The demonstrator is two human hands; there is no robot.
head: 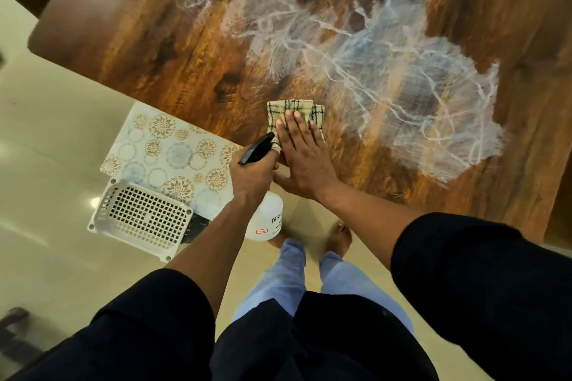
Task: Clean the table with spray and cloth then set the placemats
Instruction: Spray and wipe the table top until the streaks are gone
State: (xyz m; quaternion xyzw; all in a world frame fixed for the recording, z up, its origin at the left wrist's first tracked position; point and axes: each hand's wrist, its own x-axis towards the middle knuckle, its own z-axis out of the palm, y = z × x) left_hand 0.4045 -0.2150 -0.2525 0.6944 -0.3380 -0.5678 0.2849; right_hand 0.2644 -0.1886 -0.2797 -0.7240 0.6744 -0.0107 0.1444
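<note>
Fingers of right hand flat on cloth; left hand grips spray bottle; placemats, basket lower left beside table

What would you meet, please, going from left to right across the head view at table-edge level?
White perforated plastic basket → floral patterned placemat → black-nozzled white spray bottle in the left hand → checked beige cloth → white foam smear.

brown wood-grain table smeared white, beige cloth with dark green checks, white placemat in gold-and-blue circles, white basket.
</note>
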